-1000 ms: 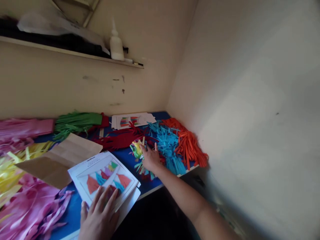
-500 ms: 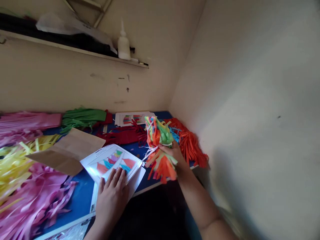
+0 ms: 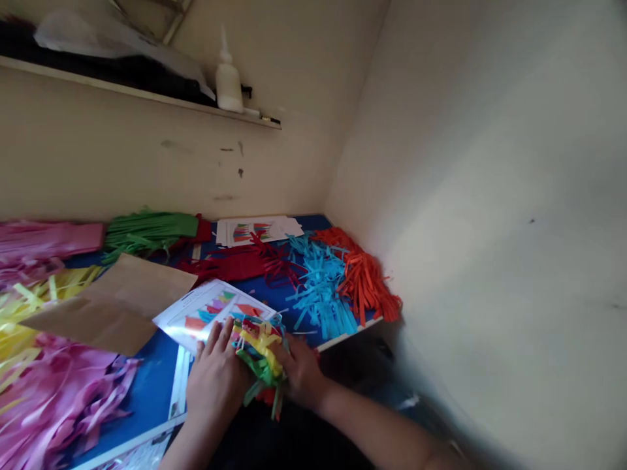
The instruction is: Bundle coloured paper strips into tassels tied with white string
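"So, where's the multicolored tassel bundle?"
"Between my hands, at the tabletop's front edge; my right hand's fingers are clamped on it."
"Your left hand?"
"Over the printed card; can't tell if its fingers grip."

No words can be made out. The white printed card bears a short line of dark lettering along its top edge (too small and blurred to read), above colored pictures of tassels; nothing legible shows on the white sheets farther back.
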Tool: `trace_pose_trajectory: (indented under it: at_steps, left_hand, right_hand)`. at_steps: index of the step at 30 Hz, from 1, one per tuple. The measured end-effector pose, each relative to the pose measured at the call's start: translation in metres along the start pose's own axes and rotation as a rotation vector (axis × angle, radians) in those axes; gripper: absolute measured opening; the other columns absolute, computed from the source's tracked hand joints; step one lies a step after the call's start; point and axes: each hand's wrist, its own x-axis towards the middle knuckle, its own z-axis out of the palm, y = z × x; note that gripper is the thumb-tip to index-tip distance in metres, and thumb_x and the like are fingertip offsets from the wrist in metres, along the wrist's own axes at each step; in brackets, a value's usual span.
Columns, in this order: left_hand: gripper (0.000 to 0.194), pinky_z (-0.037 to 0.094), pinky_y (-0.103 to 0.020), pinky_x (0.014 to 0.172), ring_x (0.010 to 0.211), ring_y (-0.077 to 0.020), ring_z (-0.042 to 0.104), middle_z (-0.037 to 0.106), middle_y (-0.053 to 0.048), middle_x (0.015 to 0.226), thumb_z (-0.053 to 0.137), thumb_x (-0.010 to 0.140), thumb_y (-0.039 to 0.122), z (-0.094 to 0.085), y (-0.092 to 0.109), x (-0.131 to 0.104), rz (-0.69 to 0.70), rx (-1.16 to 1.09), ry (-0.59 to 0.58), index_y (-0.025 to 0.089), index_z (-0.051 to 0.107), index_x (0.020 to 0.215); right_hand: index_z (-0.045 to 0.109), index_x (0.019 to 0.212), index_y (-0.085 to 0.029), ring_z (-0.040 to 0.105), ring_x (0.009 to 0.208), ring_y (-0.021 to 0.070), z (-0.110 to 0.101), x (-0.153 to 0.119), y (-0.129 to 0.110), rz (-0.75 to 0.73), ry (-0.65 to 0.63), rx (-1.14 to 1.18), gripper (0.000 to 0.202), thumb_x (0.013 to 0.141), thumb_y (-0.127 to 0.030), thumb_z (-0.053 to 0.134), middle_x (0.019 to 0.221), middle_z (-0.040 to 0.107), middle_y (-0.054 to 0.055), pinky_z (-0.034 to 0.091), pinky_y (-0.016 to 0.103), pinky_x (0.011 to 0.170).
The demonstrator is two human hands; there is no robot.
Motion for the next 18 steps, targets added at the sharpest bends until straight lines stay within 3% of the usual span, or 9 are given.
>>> trace_pose_trajectory:
  at_steps: [5,8,11,15,18]
  left_hand:
    - [0.052,0.042,-0.056,0.106,0.14,-0.0362,0.04,0.055,-0.018,0.142,0.04,0.087,0.02,0.004,0.0,0.006,-0.029,-0.05,0.095,0.009,0.054,0.136]
    - [0.05,0.04,-0.061,0.106,0.139,-0.0389,0.04,0.055,-0.021,0.141,0.032,0.095,0.028,0.005,0.011,0.006,-0.023,-0.056,0.144,0.006,0.056,0.133]
    - [0.049,0.036,-0.062,0.108,0.139,-0.0403,0.039,0.053,-0.021,0.143,0.031,0.096,0.026,0.003,0.021,0.004,-0.011,-0.005,0.14,0.005,0.056,0.133]
    - [0.051,0.04,-0.062,0.104,0.138,-0.0416,0.04,0.05,-0.02,0.146,0.041,0.093,0.026,0.002,0.017,0.0,0.08,0.043,0.039,0.011,0.051,0.14]
    - [0.057,0.044,-0.057,0.103,0.139,-0.0406,0.039,0.047,-0.019,0.149,0.044,0.09,0.028,0.003,0.01,0.0,0.131,0.043,-0.006,0.014,0.044,0.145]
  right_hand:
    - [0.063,0.124,-0.023,0.062,0.103,0.0299,-0.015,-0.014,0.009,-0.091,-0.264,-0.406,0.032,0.096,-0.021,0.047,0.13,0.06,0.017,0.056,0.044,0.08]
    - [0.064,0.12,-0.025,0.062,0.092,0.0258,-0.024,-0.005,0.004,-0.045,-0.41,-0.413,0.027,0.097,-0.022,0.048,0.123,0.063,0.014,0.055,0.041,0.074]
    - [0.067,0.108,-0.02,0.062,0.088,0.0241,-0.028,0.017,0.002,0.109,-0.525,-0.272,0.02,0.09,-0.018,0.058,0.113,0.067,0.012,0.054,0.037,0.073]
    - [0.067,0.1,-0.018,0.065,0.072,0.0156,-0.029,0.046,0.005,0.294,-0.515,-0.147,0.024,0.078,-0.007,0.062,0.089,0.072,0.001,0.052,0.022,0.065]
    - [0.065,0.108,-0.017,0.067,0.074,0.0141,-0.025,0.053,0.001,0.32,-0.449,-0.139,0.028,0.081,-0.009,0.06,0.093,0.072,0.0,0.052,0.019,0.065]
